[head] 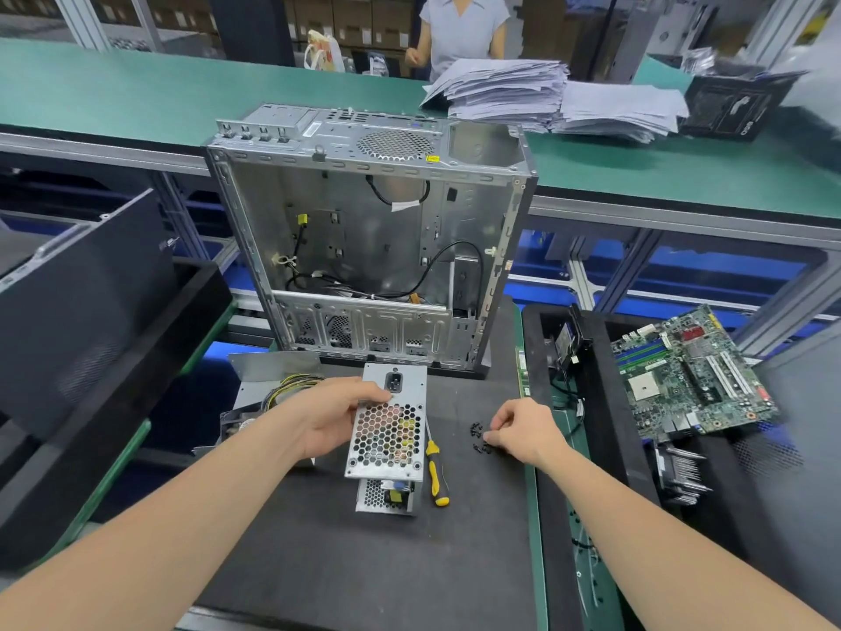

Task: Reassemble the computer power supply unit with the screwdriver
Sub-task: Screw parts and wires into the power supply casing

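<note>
The silver power supply unit (387,430) stands on end on the dark mat, its honeycomb grille and black power socket facing up. My left hand (332,414) grips its left side and steadies it. A yellow-and-black screwdriver (436,471) lies on the mat just right of the unit. Several small black screws (478,437) lie in a loose group further right. My right hand (523,428) rests over that group, fingertips pinched at a screw. Yellow and black cables (291,387) trail from behind the unit to the left.
An open, empty computer case (368,234) stands behind the mat. A metal cover panel (273,366) lies at the left rear. A motherboard (691,371) sits in a black tray at right. Paper stacks (546,97) and a person are across the green bench.
</note>
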`<state>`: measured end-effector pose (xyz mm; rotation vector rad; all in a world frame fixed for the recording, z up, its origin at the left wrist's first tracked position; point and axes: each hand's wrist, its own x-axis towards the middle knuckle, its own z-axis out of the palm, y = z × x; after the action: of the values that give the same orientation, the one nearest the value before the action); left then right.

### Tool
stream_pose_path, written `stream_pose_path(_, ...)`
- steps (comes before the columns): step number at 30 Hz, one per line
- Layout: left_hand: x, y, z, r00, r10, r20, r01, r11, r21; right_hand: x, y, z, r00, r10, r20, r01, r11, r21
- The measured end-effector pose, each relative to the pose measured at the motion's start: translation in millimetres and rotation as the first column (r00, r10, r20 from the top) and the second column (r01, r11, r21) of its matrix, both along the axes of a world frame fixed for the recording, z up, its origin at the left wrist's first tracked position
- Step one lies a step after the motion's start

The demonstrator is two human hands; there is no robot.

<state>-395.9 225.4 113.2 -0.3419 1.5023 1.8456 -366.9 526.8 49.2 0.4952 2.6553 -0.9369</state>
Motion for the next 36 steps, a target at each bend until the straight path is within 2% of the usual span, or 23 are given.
stream_pose_path(4, -3, -2, -3, 1.000, -0.015, 0.004, 0.015, 1.000, 0.013, -4, -9, 5, 0.987, 0.147, 0.069, -0.156, 0.977, 0.145)
stream_pose_path(6, -3, -4, -3, 1.000, -0.022, 0.005, 0.022, 0.999, 0.023, -3, -10, 7, 0.982, 0.171, 0.082, -0.183, 0.968, 0.174)
stream_pose_path(8, -4, -6, -3, 1.000, -0.025, 0.006, 0.025, 0.999, 0.021, -2, -7, 10, 0.990, 0.131, 0.059, -0.137, 0.985, 0.108)
stream_pose_path(11, -7, -9, -3, 0.999, -0.040, 0.010, 0.040, 0.999, -0.001, -4, -13, 30, 0.995, 0.060, -0.079, -0.063, 0.997, -0.036)
stream_pose_path(14, -9, -11, -1, 0.999, -0.048, 0.013, 0.049, 0.998, -0.030, -11, -39, 65, 0.952, 0.205, -0.229, -0.216, 0.976, -0.027)
stream_pose_path(18, -9, -10, 2, 0.998, -0.063, -0.007, 0.063, 0.998, -0.020, -17, -81, 108, 0.832, 0.459, -0.311, -0.469, 0.882, 0.046)
stream_pose_path(21, -7, -7, 8, 0.998, -0.061, -0.014, 0.061, 0.998, -0.006, -17, -103, 127, 0.725, 0.626, -0.286, -0.613, 0.777, 0.146)
stream_pose_path(24, -5, -7, 10, 0.999, -0.051, -0.004, 0.051, 0.999, 0.009, -18, -117, 131, 0.672, 0.713, -0.202, -0.675, 0.701, 0.230)
stream_pose_path(31, -4, -8, 13, 0.999, -0.028, 0.030, 0.028, 0.999, 0.015, -22, -121, 127, 0.633, 0.769, -0.090, -0.689, 0.612, 0.388)
stream_pose_path(36, -5, -8, 13, 0.999, -0.022, 0.044, 0.021, 0.999, 0.026, -25, -124, 125, 0.619, 0.783, -0.050, -0.697, 0.578, 0.423)
